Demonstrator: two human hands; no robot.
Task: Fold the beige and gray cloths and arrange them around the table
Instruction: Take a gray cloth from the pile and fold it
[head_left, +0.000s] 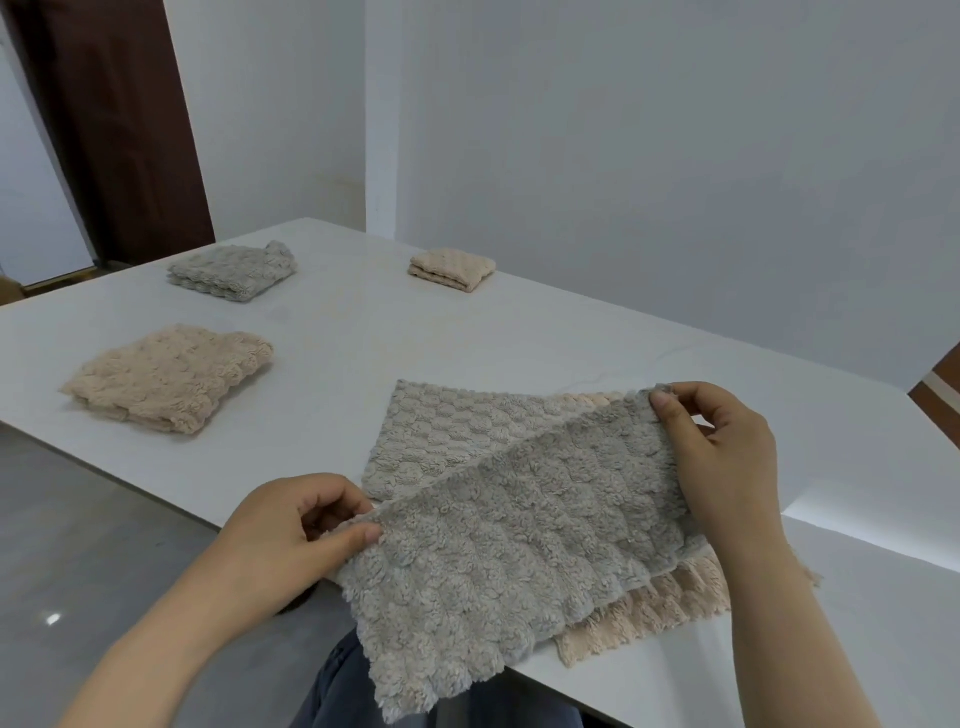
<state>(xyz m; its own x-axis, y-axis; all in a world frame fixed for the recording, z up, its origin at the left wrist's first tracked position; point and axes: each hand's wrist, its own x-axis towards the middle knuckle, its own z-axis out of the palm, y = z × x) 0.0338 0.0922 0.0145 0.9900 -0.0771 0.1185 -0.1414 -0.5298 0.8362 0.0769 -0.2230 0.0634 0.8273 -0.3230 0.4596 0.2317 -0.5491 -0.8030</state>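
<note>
Gray cloth | left hand, right hand pinch it | white table | white wall

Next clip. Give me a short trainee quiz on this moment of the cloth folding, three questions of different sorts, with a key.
1. True or false: the left hand and the right hand both pinch the gray cloth.
2. How many folded cloths sit on the table away from the hands? A two, B three, C five.
3. Fill in: the cloth lying under the held one is ____.

Key
1. True.
2. B: the folded gray cloth, the near folded beige cloth and the far folded beige cloth.
3. Beige: a beige cloth.
</note>
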